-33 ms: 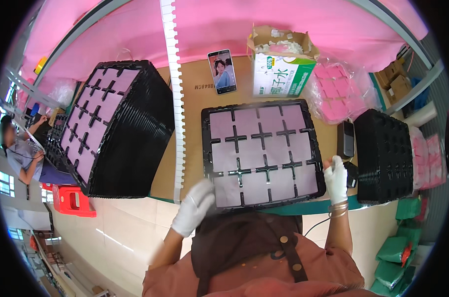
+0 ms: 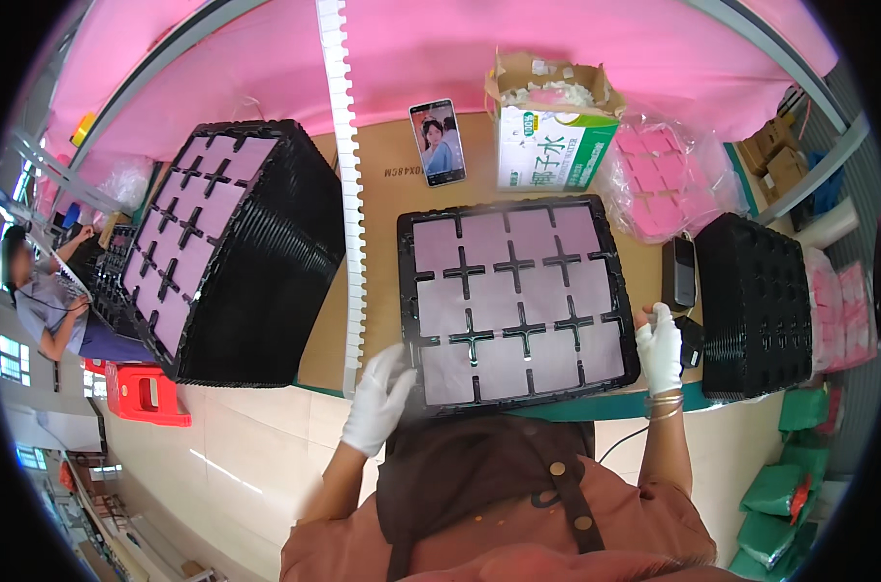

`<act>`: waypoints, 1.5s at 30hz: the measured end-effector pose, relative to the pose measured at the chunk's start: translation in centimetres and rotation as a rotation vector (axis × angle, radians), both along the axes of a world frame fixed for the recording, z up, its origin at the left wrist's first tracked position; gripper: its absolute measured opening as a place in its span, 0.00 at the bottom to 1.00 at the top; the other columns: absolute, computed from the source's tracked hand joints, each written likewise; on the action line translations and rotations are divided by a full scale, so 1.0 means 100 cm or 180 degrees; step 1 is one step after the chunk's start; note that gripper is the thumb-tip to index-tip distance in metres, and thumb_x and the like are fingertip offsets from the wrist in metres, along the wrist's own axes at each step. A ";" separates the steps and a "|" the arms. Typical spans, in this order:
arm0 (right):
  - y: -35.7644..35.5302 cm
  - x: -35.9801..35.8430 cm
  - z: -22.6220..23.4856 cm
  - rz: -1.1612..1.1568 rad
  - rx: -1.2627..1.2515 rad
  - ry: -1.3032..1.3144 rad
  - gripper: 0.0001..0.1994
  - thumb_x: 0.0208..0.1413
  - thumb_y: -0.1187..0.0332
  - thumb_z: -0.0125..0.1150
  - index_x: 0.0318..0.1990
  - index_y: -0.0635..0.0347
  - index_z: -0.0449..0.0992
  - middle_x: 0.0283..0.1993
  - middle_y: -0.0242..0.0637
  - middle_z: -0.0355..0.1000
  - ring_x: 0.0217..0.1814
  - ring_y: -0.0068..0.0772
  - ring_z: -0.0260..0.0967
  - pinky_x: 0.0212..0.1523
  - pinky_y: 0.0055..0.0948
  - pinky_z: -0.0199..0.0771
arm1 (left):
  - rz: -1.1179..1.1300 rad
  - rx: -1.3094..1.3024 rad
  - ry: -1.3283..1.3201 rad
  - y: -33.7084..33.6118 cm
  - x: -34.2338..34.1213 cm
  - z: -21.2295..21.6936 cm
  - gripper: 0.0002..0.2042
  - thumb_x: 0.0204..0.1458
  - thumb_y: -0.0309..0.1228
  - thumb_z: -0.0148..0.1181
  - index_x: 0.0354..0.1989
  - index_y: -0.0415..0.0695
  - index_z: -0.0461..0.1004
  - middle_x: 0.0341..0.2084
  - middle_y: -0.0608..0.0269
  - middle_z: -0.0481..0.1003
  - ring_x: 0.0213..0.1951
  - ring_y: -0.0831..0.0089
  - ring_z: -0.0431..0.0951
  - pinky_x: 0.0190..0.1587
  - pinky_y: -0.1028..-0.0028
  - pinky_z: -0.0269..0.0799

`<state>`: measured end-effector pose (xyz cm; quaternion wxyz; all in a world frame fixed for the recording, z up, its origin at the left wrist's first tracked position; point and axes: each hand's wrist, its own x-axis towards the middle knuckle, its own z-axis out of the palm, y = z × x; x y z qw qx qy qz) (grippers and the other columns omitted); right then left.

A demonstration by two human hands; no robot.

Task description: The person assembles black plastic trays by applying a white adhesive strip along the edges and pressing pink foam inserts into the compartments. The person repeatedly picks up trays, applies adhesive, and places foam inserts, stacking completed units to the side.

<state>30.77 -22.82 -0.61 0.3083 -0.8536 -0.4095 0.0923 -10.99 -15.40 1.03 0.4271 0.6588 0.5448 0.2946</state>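
Observation:
A black plastic tray (image 2: 408, 291) lies in front of me, lined with pale mauve sheet (image 2: 499, 291) that shows between raised black crosses. My left hand (image 2: 375, 400), in a white glove, is beside the tray's near left corner. Its fingers are spread, with nothing seen in them. Close to the tray's right edge is my right hand (image 2: 660, 355), also gloved in white, with bare fingertips showing. Its fingers are loosely bent and hold nothing visible; I cannot tell whether they touch the rim.
Left stands a tall stack of black trays (image 2: 266, 262), beyond a white notched strip (image 2: 351, 213). A phone (image 2: 439, 143), a carton (image 2: 557, 145) and bagged pink pieces (image 2: 659, 175) lie behind. More black trays (image 2: 756, 306) stand right. Another person (image 2: 48, 301) sits far left.
My left hand has shifted slightly, and its fingers are now more spread. The right hand and the tray in front have barely moved.

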 end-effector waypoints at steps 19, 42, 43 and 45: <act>-0.017 -0.003 0.012 -0.0002 0.1603 0.0799 0.23 0.66 0.49 0.51 0.41 0.65 0.71 0.31 0.29 0.67 0.34 0.22 0.61 0.38 0.23 0.63 | 0.0889 0.0190 -0.0817 -0.018 0.028 -0.020 0.27 0.47 0.32 0.73 0.51 0.35 0.65 0.41 0.57 0.73 0.40 0.72 0.74 0.46 0.70 0.73; 0.015 -0.073 0.032 0.1451 0.0593 0.1727 0.08 0.62 0.69 0.59 0.41 0.65 0.74 0.37 0.38 0.79 0.38 0.25 0.76 0.43 0.24 0.74 | 0.2712 0.0783 -0.1005 0.087 -0.248 0.153 0.20 0.54 0.33 0.66 0.50 0.36 0.69 0.34 0.68 0.73 0.29 0.82 0.74 0.29 0.82 0.70; 0.017 -0.072 0.031 0.1453 0.0563 0.1725 0.08 0.61 0.69 0.59 0.41 0.65 0.74 0.37 0.38 0.79 0.38 0.25 0.76 0.42 0.24 0.74 | 0.2765 0.0727 -0.0953 0.088 -0.253 0.150 0.21 0.53 0.34 0.66 0.51 0.36 0.69 0.34 0.69 0.73 0.30 0.82 0.74 0.30 0.82 0.70; 0.022 -0.072 0.032 0.1457 0.0508 0.1661 0.07 0.61 0.70 0.59 0.41 0.66 0.74 0.37 0.39 0.79 0.37 0.26 0.77 0.42 0.25 0.75 | 0.2881 0.0697 -0.0977 0.087 -0.251 0.145 0.25 0.53 0.37 0.67 0.55 0.37 0.68 0.36 0.70 0.73 0.34 0.82 0.73 0.35 0.82 0.70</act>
